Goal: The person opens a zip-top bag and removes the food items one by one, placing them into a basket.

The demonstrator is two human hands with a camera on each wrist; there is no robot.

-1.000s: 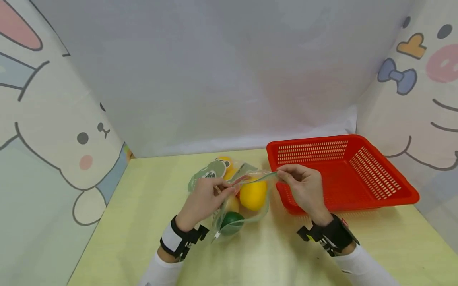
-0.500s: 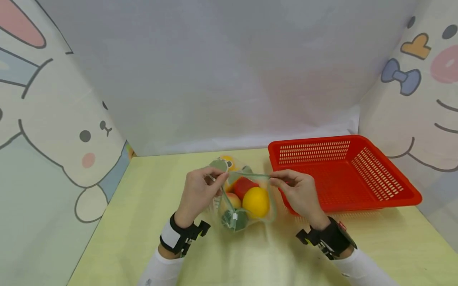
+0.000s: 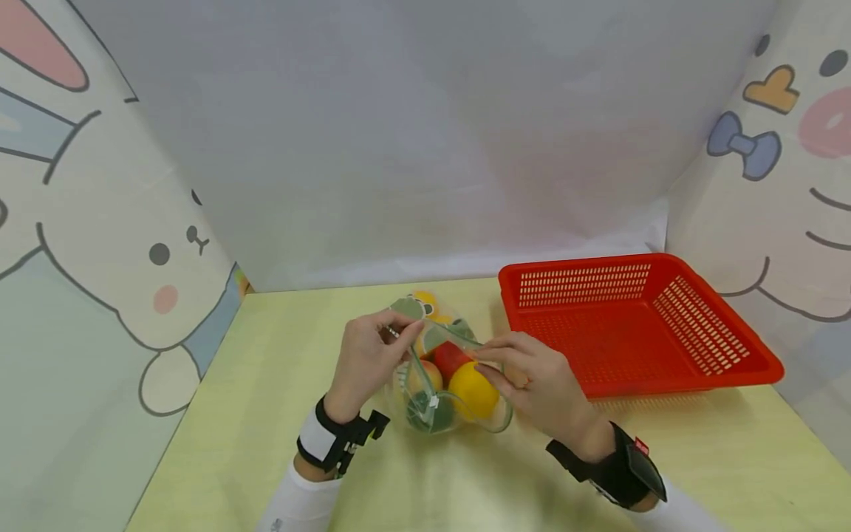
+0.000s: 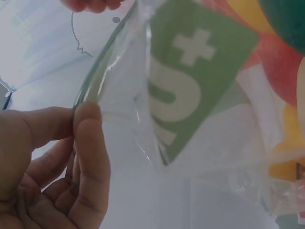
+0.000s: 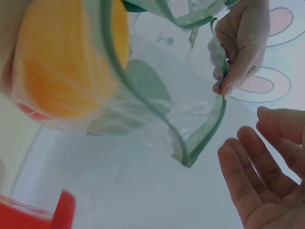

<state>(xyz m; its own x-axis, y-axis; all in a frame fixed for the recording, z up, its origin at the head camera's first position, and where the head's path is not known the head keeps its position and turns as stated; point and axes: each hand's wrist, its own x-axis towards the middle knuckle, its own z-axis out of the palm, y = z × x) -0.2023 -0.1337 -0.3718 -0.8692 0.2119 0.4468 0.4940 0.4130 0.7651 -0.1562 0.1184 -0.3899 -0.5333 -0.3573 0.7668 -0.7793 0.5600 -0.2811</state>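
A clear zip bag (image 3: pixel 435 336) with green edging and a green print stands in the middle of the table, its mouth open. Through it show a yellow fruit (image 3: pixel 473 390), a red fruit (image 3: pixel 449 359), a peach-coloured fruit (image 3: pixel 425 375) and a dark green fruit (image 3: pixel 422 414). A white slider (image 3: pixel 434 402) sits at the near end of the zip strip. My left hand (image 3: pixel 372 355) pinches the mouth's green strip between thumb and forefinger. Close to the mouth's right side, my right hand (image 3: pixel 538 377) has its fingers apart, holding nothing in the right wrist view (image 5: pixel 271 167).
A red plastic basket (image 3: pixel 665 355) with slotted walls stands to the right of the bag, partly behind the right hand. Beyond the pale yellow table (image 3: pixel 266 414) rises a white back wall, with cartoon-printed panels at both sides.
The bag's mouth has swung open and its fruit shows more plainly. My right hand has let go of the strip and shifted left and down; the left keeps its pinch.
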